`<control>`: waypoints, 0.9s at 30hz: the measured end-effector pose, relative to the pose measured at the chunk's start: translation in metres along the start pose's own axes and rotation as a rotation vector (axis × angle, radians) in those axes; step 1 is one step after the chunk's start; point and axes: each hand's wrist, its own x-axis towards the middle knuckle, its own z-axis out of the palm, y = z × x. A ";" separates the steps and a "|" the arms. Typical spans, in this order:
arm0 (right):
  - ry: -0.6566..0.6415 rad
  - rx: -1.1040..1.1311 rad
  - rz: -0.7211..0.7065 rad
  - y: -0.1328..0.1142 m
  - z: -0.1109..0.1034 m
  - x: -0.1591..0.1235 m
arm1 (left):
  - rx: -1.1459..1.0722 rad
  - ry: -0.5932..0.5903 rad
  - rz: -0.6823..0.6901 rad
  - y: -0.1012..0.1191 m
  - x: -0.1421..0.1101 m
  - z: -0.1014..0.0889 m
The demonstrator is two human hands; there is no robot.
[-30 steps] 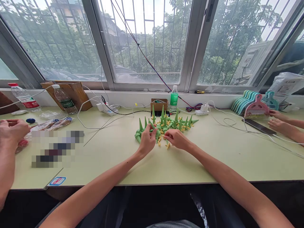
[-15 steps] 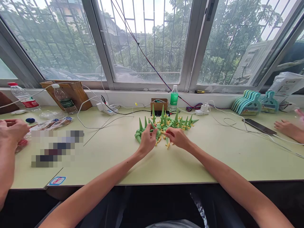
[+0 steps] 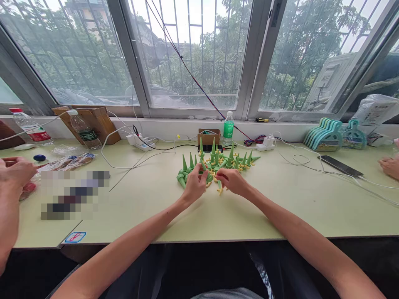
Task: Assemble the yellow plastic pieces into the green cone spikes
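A heap of green cone-shaped plastic spikes (image 3: 218, 160) and small yellow parts (image 3: 220, 190) lies mid-table, near the window side. My left hand (image 3: 195, 185) is closed round one green cone (image 3: 204, 168) at the heap's front edge. My right hand (image 3: 231, 180) pinches a small yellow piece (image 3: 215, 177) and holds it against that cone. The two hands almost touch.
On the pale green table (image 3: 280, 207) a green bottle (image 3: 228, 127), a small cardboard box (image 3: 208, 136), power strips and cables line the sill. A phone (image 3: 341, 165) and teal dustpans (image 3: 324, 135) sit right. Other people's hands show at far left (image 3: 15, 172) and far right (image 3: 390, 166).
My hands drew slightly closer together over the cone. The person on the right pulled their hands back toward the frame edge, and the pink dustpan left the stack.
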 end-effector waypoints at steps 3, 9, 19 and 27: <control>-0.004 0.001 -0.010 0.000 0.000 0.000 | -0.007 -0.013 -0.001 0.000 0.000 0.000; -0.007 0.007 -0.023 0.002 0.002 0.000 | -0.020 -0.032 0.006 0.000 -0.001 0.000; -0.016 0.007 -0.031 0.001 0.001 0.000 | -0.017 -0.023 0.019 -0.003 0.000 0.001; -0.013 0.006 -0.038 0.001 0.001 0.001 | -0.011 -0.017 0.017 -0.003 0.000 0.000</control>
